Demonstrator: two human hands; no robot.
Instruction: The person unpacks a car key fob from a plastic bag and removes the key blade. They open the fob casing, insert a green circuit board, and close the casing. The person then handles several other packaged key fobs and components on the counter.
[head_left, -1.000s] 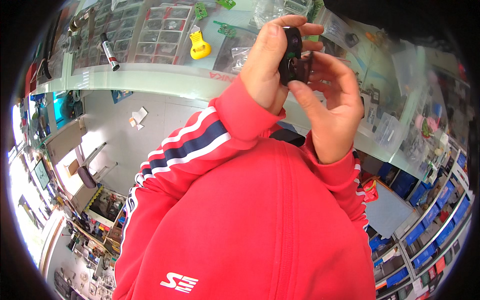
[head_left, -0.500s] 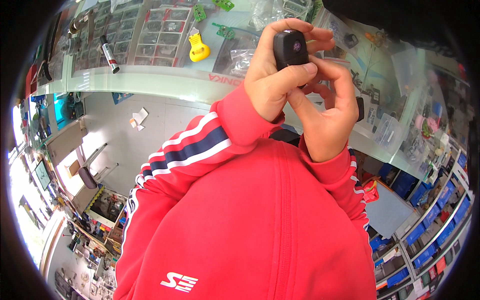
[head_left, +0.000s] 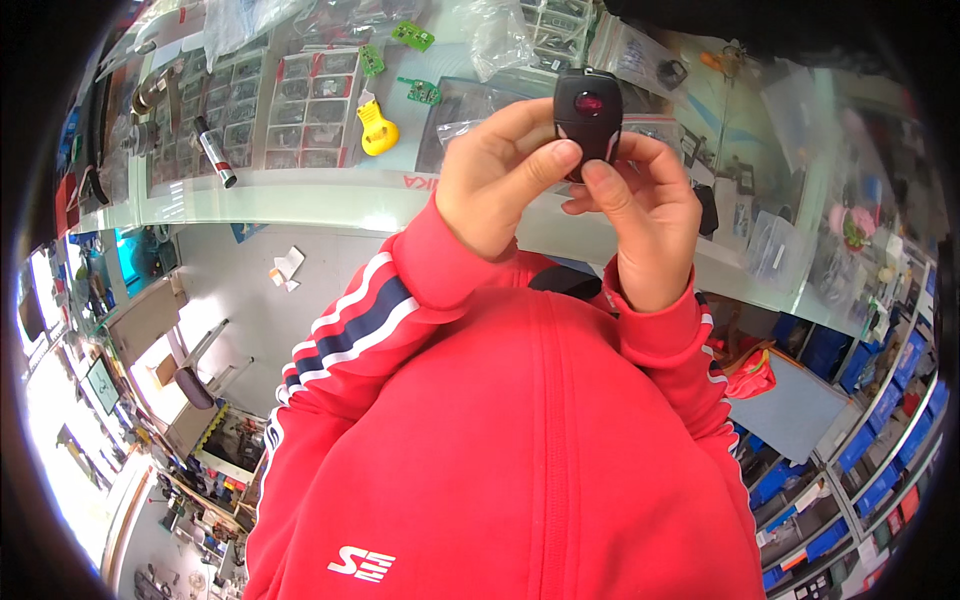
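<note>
Both of my hands hold one black car key fob [head_left: 588,118] upright above the glass counter. A round, dark red emblem shows on its face, and a small metal-looking loop is at its top. My left hand [head_left: 500,178] pinches the fob's left side, thumb across its lower front. My right hand [head_left: 650,215] grips the lower right part, thumb against the front and fingers curled behind. The fingertips behind the fob are partly hidden.
On the glass counter [head_left: 300,205] lie a yellow-handled tool [head_left: 376,130], a green circuit board [head_left: 412,37], a marker-like tube [head_left: 214,153] and a clear plastic bag [head_left: 500,40]. Beneath the glass are compartment trays [head_left: 312,110]. Blue bins [head_left: 880,490] fill shelves at right.
My left hand has shifted from beside and across the fob to its lower left, so more of the front shows. My right thumb now presses on the fob's lower front.
</note>
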